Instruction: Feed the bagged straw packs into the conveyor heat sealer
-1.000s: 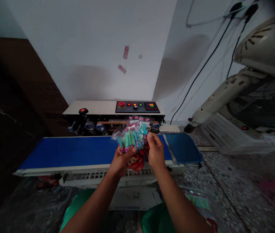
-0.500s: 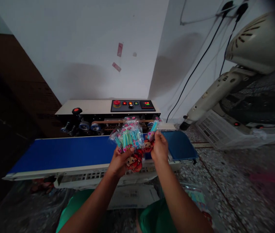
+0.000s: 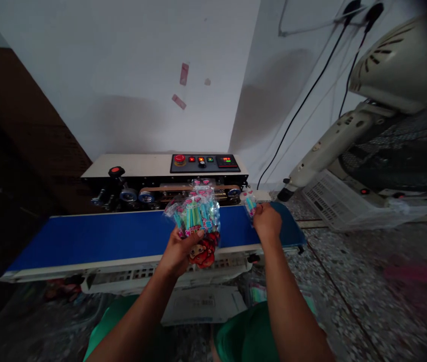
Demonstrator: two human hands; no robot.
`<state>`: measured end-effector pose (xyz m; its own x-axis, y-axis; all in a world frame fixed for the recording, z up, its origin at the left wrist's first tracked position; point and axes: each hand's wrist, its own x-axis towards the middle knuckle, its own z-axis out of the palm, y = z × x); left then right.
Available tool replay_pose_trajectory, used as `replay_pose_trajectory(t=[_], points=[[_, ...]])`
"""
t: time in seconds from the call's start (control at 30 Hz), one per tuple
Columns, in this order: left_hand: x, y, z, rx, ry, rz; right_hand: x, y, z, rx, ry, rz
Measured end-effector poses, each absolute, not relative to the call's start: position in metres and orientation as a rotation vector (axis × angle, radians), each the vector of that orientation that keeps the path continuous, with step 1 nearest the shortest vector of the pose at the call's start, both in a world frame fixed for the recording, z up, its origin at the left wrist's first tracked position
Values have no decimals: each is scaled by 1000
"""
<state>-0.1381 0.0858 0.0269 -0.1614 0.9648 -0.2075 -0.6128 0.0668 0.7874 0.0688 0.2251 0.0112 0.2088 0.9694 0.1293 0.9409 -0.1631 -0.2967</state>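
My left hand (image 3: 177,250) is closed on a fanned bunch of clear plastic packets (image 3: 197,216), with the thumb on top. Turquoise and green sticks show inside them, and red cartoon figures at their lower ends. My right hand (image 3: 268,222) pinches a single packet (image 3: 250,203) of the same kind, held upright over the right part of the blue conveyor belt (image 3: 111,235). Its lower end is hidden by my fingers. Behind the belt stands a band sealing machine (image 3: 138,166), its rollers facing me and its display lit.
A red stop button (image 3: 179,159) and lit switches sit on the machine's panel. On the right, a beige fan-like appliance (image 3: 398,65) leans over a white plastic crate (image 3: 330,201). A white carton (image 3: 201,304) lies below the belt, near more packets (image 3: 257,293) on the floor.
My right hand has moved right, carrying one packet away from the bunch toward the belt's right end. My left hand keeps hold of the bunch, slightly further left.
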Motion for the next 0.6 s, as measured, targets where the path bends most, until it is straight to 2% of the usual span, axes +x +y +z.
replay_pose_trajectory(t=[0.17, 0.33, 0.5, 0.6], points=[[-141, 85, 26, 518, 946, 1492, 53, 228, 13, -2127, -1875, 196], [-143, 86, 25, 560, 949, 1505, 31, 214, 23, -1783, -1931, 323], [-141, 88, 24, 620, 901, 1498, 8, 190, 28, -1049, -1610, 1205], [-137, 89, 24, 605, 862, 1526, -5, 182, 24, -880, -1472, 1357]])
